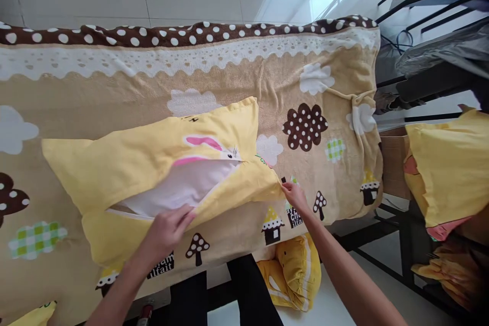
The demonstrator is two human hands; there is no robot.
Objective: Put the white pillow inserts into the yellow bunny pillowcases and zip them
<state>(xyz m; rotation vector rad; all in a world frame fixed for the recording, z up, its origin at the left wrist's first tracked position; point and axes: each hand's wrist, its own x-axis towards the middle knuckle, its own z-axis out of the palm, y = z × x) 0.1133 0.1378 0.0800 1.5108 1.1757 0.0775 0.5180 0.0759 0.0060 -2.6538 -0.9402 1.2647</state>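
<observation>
A yellow pillow cover (130, 163) with a printed rabbit lies on the patterned blanket. Its long opening gapes, and a white inner pillow (171, 188) shows inside. My left hand (171, 226) grips the near edge of that opening, fingers closed on the fabric. At the cover's right end, my right hand (294, 195) pinches the near corner between thumb and fingers. The rabbit's pink ears and one eye show on the far side of the opening.
The tan blanket (237, 81) with clouds and mushrooms covers the table. A yellow cushion (298, 270) rests below its near edge. To the right, another yellow cover (446, 163) sits near black metal racks (397, 244). A yellow piece (36, 316) lies lower left.
</observation>
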